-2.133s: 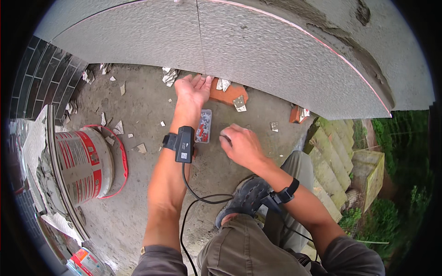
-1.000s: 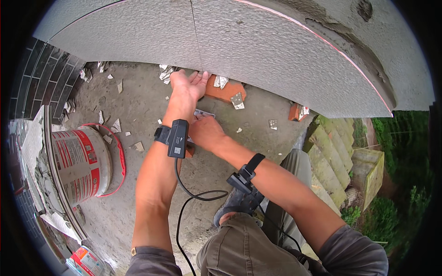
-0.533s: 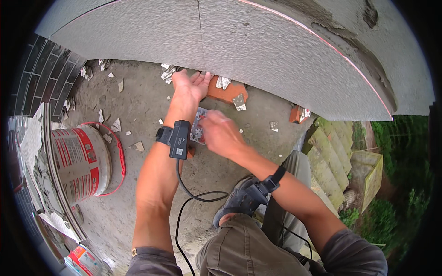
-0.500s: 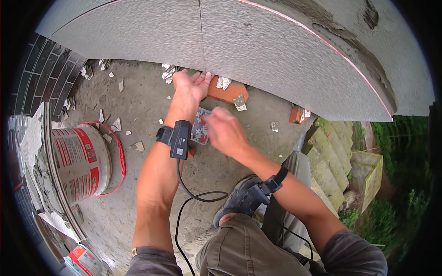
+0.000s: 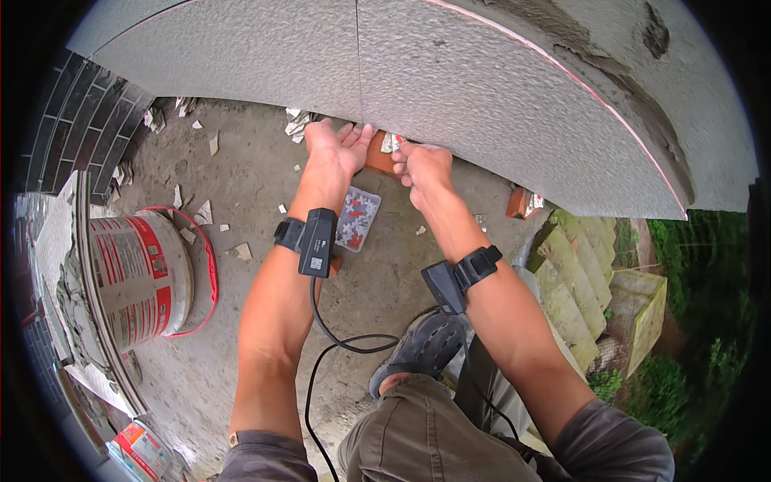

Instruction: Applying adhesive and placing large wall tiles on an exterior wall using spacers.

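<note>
Our left hand (image 5: 335, 153) lies palm up, fingers loosely spread at the lower edge of the grey panels (image 5: 482, 96), by their joint. Our right hand (image 5: 426, 167) is narrowed, fingertips pinching what looks like a small red piece (image 5: 399, 138) beside the orange brick (image 5: 380, 160). The clear box (image 5: 373, 215) (white and red bits (image 5: 355, 239) inside) sits on the concrete floor (image 5: 257, 177), near its panel-side edge.

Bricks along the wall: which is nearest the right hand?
The near brick, between the left hand and right hand; the other brick sits farther right, beyond both hands.
</note>
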`<control>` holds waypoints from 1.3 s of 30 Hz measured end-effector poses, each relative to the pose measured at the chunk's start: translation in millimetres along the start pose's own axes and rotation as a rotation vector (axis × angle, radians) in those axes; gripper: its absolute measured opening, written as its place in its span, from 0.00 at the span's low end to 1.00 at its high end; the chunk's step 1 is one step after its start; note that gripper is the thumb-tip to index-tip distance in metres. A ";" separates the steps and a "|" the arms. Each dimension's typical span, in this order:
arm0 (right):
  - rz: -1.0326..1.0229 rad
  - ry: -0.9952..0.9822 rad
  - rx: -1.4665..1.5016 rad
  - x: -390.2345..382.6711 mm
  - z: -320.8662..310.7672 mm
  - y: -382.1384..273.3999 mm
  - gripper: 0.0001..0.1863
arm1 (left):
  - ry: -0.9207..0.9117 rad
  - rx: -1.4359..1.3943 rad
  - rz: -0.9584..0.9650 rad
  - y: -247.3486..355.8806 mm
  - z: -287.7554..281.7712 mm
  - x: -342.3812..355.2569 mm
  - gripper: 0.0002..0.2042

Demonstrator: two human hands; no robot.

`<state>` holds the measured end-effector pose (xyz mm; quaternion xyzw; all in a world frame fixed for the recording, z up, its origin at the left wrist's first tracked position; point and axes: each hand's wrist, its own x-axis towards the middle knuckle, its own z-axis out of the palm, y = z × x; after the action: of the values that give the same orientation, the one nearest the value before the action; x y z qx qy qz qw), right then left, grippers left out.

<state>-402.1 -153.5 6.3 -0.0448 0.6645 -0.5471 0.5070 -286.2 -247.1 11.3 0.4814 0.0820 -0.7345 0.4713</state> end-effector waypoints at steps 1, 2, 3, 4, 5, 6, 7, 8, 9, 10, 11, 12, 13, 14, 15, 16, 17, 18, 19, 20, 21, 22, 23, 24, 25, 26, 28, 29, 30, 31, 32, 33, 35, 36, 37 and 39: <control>0.018 0.019 -0.016 -0.7 2.7 0.8 0.06 | -0.005 -0.015 -0.021 3.4 -1.0 1.5 0.30; 0.035 0.039 -0.032 -1.3 5.1 1.5 0.06 | -0.010 -0.030 -0.043 5.7 -2.1 2.8 0.30; 0.036 0.036 -0.032 -1.8 7.2 2.0 0.06 | -0.009 -0.030 -0.040 5.8 -3.1 4.0 0.30; 0.033 0.061 -0.024 -0.9 7.3 2.7 0.06 | -0.007 -0.014 -0.027 3.3 -1.4 1.4 0.30; 0.029 0.086 -0.017 0.1 7.0 3.2 0.06 | -0.006 0.003 -0.014 1.7 -0.1 -1.1 0.30; 0.030 0.086 -0.018 1.8 6.7 2.9 0.06 | -0.005 0.002 -0.015 0.9 -1.6 3.8 0.30; 0.037 0.092 -0.021 2.9 8.4 2.3 0.07 | -0.021 -0.002 -0.041 2.7 -3.4 9.3 0.30; 0.045 0.098 -0.024 3.4 9.6 2.1 0.07 | -0.038 -0.005 -0.067 3.9 -5.6 14.3 0.31; 0.046 0.095 -0.023 3.5 10.3 2.0 0.07 | -0.037 -0.005 -0.064 4.0 -8.0 18.9 0.31; 0.048 0.087 -0.036 3.4 10.0 0.8 0.07 | -0.033 -0.001 -0.061 2.5 -8.2 19.8 0.31; 0.050 0.079 -0.050 2.7 10.0 -0.3 0.06 | -0.030 0.002 -0.057 1.4 -8.5 20.6 0.31; 0.052 0.080 -0.050 2.4 9.9 -0.8 0.06 | -0.029 0.003 -0.058 0.7 -8.9 21.3 0.31; 0.054 0.076 -0.048 3.2 9.6 -0.6 0.07 | -0.032 -0.002 -0.057 1.0 -9.8 23.0 0.31; 0.056 0.072 -0.046 3.7 9.3 -0.2 0.07 | -0.034 -0.006 -0.055 1.5 -10.8 24.7 0.31; 0.057 0.070 -0.046 3.7 8.9 0.6 0.07 | -0.034 -0.005 -0.053 2.8 -12.0 26.3 0.31; 0.053 0.061 -0.021 4.1 7.8 1.2 0.07 | -0.054 -0.017 -0.072 3.5 -12.3 26.8 0.30; 0.048 0.051 0.003 4.4 6.5 1.7 0.09 | -0.075 -0.029 -0.090 3.6 -12.3 27.3 0.32; 0.048 0.052 0.003 4.3 4.7 2.4 0.09 | -0.076 -0.029 -0.091 2.2 -11.8 27.7 0.32; 0.047 0.036 0.023 2.3 3.1 3.6 0.08 | -0.055 -0.019 -0.072 0.8 -10.6 25.7 0.30; 0.046 0.021 0.042 0.0 1.0 4.9 0.07 | -0.033 -0.010 -0.053 -0.3 -9.3 23.7 0.31; 0.046 0.023 0.042 -2.6 -2.8 5.9 0.07 | -0.033 -0.009 -0.054 -0.8 -8.0 21.9 0.31; 0.039 0.002 0.086 -8.5 -6.1 4.6 0.07 | -0.030 -0.012 -0.061 -0.1 -7.1 20.8 0.31; 0.031 -0.018 0.130 -15.1 -9.3 3.4 0.06 | -0.026 -0.014 -0.068 0.3 -6.5 19.7 0.31; 0.031 -0.018 0.129 -20.8 -13.1 4.2 0.06 | -0.026 -0.015 -0.069 0.6 -6.2 18.6 0.31; -0.042 -0.045 0.060 -27.0 -16.0 5.7 0.05 | -0.036 -0.001 -0.061 2.1 -6.9 18.6 0.31; -0.114 -0.073 -0.009 -32.9 -17.8 7.4 0.05 | -0.045 0.013 -0.052 3.4 -7.6 18.7 0.31; -0.100 -0.159 -0.155 -42.6 -21.0 9.2 0.04 | -0.044 0.025 -0.034 3.2 -7.4 17.5 0.32; -0.084 -0.243 -0.302 -46.6 -23.4 10.5 0.02 | -0.043 0.036 -0.017 1.9 -6.5 16.2 0.32; -0.085 -0.240 -0.303 -47.8 -23.7 18.5 0.02 | -0.045 0.035 -0.020 1.9 -5.5 15.3 0.32; -0.289 -0.273 -0.480 -48.7 -20.8 29.3 0.03 | -0.050 0.042 -0.025 3.5 -3.9 15.6 0.32; -0.491 -0.305 -0.655 -53.3 -15.0 36.4 0.04 | -0.051 0.049 -0.029 5.2 -3.0 13.6 0.31; -0.788 -0.311 -0.822 -57.7 -11.5 42.9 0.06 | -0.050 0.050 -0.028 5.4 -2.2 11.3 0.31; -0.970 -0.384 -1.086 -62.1 -4.2 53.7 0.02 | -0.025 0.082 -0.004 2.0 5.9 -1.6 0.31; -1.148 -0.460 -1.350 -62.4 0.0 58.3 0.04 | -0.027 0.081 -0.006 1.2 7.7 -2.1 0.31; -1.153 -0.471 -1.337 -68.5 12.8 59.1 0.04 | -0.016 0.090 -0.009 8.8 5.1 -2.9 0.30; -1.067 -0.734 -1.751 -77.2 31.8 54.5 0.08 | -0.006 0.096 -0.017 14.1 2.3 -3.4 0.30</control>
<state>-314.9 -106.0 16.0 -0.8341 0.5266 0.0131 0.1638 -276.5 -254.0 19.8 0.5008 0.0492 -0.7428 0.4417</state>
